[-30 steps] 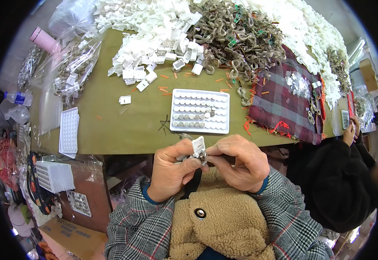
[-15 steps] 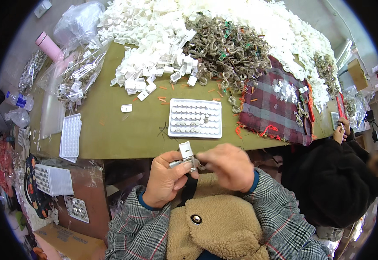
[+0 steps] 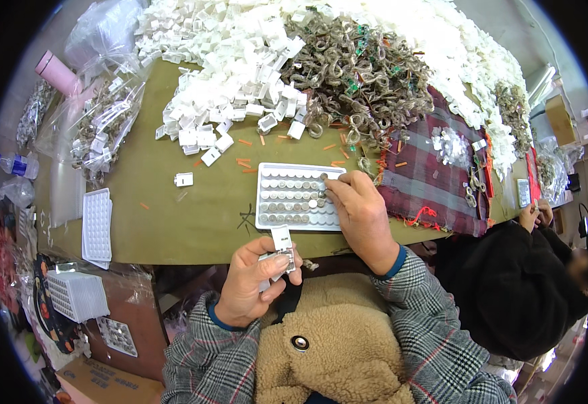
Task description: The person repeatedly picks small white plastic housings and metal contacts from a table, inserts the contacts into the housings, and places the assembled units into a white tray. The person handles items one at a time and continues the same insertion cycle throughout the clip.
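Observation:
My left hand (image 3: 248, 279) holds a small white plastic case (image 3: 281, 237) with its hinged lid up, just in front of the table edge; metal parts show inside it, partly hidden by my fingers. My right hand (image 3: 367, 215) reaches over the right side of a white tray (image 3: 259, 196) with rows of round pockets. Its thumb and fingertips are pinched at a round, coin-like cell (image 3: 323, 177) in the top row; whether it is gripped is hard to see. Several more silver cells (image 3: 288, 207) sit in the tray's rows.
White plastic cases (image 3: 260, 87) and tangled brownish cord bundles (image 3: 368, 74) are heaped at the back. A plaid cloth (image 3: 429, 182) lies right, beside a person in black (image 3: 516, 289). Left are empty-looking white trays (image 3: 96, 225), a plastic bag (image 3: 102, 121) and a pink bottle (image 3: 58, 73).
My right hand has left the case and moved forward to the tray. My left hand stays near the table edge, still holding the case, shifted slightly left in view.

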{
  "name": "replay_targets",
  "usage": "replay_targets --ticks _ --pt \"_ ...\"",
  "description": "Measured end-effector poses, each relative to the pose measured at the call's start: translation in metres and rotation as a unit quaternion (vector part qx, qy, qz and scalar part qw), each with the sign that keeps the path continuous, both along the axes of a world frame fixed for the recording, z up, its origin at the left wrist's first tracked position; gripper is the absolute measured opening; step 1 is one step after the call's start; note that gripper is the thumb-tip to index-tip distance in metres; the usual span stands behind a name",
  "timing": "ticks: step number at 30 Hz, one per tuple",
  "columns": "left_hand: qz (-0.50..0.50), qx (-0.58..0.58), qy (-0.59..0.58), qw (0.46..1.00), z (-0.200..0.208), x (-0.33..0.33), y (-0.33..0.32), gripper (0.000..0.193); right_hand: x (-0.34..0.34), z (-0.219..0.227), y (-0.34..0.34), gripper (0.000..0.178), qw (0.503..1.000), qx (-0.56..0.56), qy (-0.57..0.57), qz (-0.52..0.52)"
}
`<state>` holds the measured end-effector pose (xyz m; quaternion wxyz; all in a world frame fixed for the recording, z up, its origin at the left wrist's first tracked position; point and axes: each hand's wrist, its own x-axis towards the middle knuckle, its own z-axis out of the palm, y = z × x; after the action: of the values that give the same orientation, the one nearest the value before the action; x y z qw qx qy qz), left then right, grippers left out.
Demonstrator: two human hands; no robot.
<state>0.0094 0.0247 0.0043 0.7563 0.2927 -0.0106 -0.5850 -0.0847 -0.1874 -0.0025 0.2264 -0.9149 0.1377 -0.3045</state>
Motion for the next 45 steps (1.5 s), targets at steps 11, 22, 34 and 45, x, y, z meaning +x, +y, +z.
replay_targets --ticks 11,22,34,45 --pt "0.029 -0.001 -0.018 0.999 -0.004 -0.012 -0.003 0.021 -0.023 0.042 0.05 0.02 0.968 0.203 -0.032 0.144" --pt "0.038 0.02 -0.003 0.999 -0.009 -0.033 0.011 0.019 -0.026 0.048 0.05 0.021 0.94 0.194 0.068 0.274" --pt "0.068 0.013 0.011 0.998 -0.01 -0.036 0.021 0.021 -0.017 0.049 0.058 0.017 0.935 0.182 0.069 0.296" --pt "0.095 0.048 -0.105 0.989 0.012 -0.021 0.021 0.021 -0.021 0.034 0.075 0.042 0.936 0.215 -0.069 0.269"
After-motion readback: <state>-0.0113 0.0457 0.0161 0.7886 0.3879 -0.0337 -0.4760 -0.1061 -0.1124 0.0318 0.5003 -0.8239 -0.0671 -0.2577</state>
